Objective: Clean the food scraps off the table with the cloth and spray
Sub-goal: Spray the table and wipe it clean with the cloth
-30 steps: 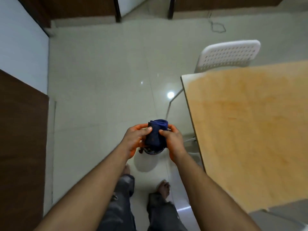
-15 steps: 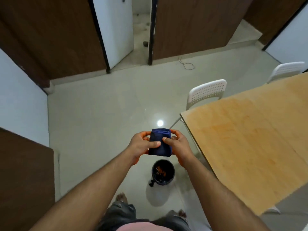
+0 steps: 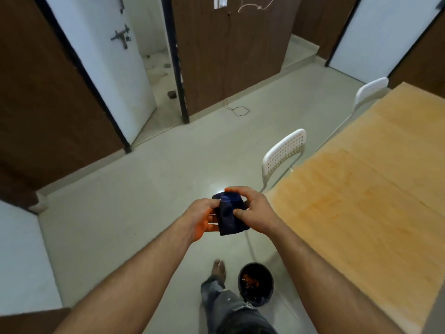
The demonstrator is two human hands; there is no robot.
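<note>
Pinching folded cloth (image 3: 230,216) between my left hand (image 3: 201,219) and right hand (image 3: 255,212); table (image 3: 361,213) lies at three o'clock, nearer right hand.

single head view, looking forward-down, close over hands (image 3: 231,213)

Cloth comes up from the pot

Both hands have lifted the blue cloth (image 3: 230,214) away from the black pot (image 3: 255,283) on the floor; one bare foot (image 3: 218,270) has stepped forward.
</note>
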